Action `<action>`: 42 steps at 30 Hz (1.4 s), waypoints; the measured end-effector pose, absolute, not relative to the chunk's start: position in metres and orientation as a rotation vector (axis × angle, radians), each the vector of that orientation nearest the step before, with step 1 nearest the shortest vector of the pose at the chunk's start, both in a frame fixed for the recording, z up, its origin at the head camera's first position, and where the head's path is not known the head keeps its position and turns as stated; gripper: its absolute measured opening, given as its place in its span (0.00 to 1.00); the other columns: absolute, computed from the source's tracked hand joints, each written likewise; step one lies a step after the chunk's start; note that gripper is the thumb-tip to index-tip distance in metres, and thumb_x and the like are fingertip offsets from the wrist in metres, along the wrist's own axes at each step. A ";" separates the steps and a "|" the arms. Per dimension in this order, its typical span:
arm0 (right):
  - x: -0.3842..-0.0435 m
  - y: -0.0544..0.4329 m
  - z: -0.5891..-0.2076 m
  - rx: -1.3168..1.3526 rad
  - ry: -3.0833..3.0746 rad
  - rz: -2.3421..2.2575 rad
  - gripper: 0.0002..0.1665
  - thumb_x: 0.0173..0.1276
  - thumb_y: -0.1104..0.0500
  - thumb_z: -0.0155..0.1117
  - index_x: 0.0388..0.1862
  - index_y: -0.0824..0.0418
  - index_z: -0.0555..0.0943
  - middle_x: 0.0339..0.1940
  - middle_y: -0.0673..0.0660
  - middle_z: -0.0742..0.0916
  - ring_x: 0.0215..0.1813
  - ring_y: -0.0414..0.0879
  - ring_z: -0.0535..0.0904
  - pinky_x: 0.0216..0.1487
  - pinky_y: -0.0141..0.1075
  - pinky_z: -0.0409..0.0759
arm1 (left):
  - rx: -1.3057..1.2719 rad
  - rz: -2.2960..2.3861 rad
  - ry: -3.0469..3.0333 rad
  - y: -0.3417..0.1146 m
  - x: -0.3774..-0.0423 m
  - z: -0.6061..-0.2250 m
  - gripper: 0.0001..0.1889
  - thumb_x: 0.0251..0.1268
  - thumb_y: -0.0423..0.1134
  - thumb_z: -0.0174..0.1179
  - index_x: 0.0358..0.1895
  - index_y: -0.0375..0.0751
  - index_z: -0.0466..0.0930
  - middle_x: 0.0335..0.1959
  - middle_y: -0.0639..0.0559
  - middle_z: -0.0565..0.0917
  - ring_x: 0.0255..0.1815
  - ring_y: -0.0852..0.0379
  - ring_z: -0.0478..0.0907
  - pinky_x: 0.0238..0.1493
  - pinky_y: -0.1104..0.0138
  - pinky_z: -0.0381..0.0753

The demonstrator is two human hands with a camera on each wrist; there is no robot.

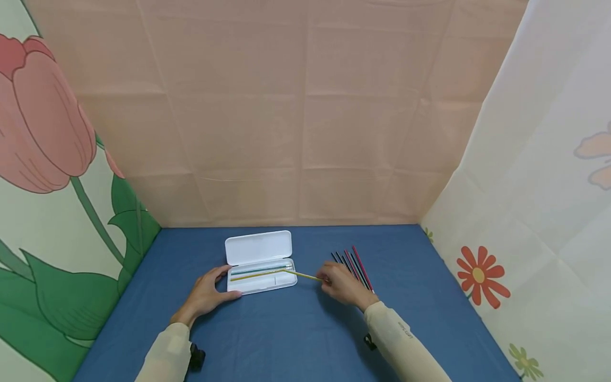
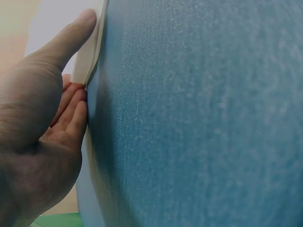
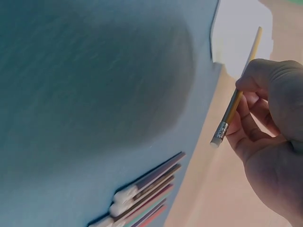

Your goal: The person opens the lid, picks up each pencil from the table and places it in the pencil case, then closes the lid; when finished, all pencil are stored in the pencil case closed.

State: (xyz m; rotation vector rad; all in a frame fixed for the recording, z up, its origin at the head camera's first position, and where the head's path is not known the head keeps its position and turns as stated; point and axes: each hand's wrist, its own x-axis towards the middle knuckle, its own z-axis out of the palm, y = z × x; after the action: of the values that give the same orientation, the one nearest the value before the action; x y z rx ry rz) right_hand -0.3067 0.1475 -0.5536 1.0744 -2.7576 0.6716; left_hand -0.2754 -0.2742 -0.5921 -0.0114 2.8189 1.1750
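A white pencil case (image 1: 261,289) lies open on the blue table, its lid (image 1: 259,248) tilted back. Inside it are a yellow pencil (image 1: 250,276) and a greenish-blue pencil (image 1: 260,269). My left hand (image 1: 206,294) holds the case's left end, thumb at the front edge and fingers at the back corner; the left wrist view shows the thumb (image 2: 75,35) along its side. My right hand (image 1: 341,283) pinches another yellow pencil (image 3: 232,106) near its white eraser end. The far end of that pencil reaches over the case in the head view.
Several dark and red pencils (image 1: 360,266) lie side by side to the right, partly behind my right hand. A beige cloth (image 1: 286,132) hangs behind the blue table (image 1: 286,339), with patterned cloths at the left and right.
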 end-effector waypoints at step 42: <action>-0.354 0.037 -0.550 1.256 -2.780 0.579 0.17 0.73 0.74 0.68 0.54 0.62 0.94 0.49 0.55 0.92 0.49 0.44 0.87 0.54 0.33 0.89 | 0.007 1.190 2.824 -0.276 -0.275 -0.591 0.57 0.60 0.63 0.85 0.87 0.41 0.69 0.88 0.30 0.69 0.87 0.27 0.69 0.86 0.30 0.69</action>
State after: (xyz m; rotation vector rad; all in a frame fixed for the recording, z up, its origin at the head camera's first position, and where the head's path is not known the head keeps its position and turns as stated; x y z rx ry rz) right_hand -0.3540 0.0370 -0.5504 1.2559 -2.7800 0.5792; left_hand -0.2747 -0.2762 -0.5914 0.0074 2.8237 1.1897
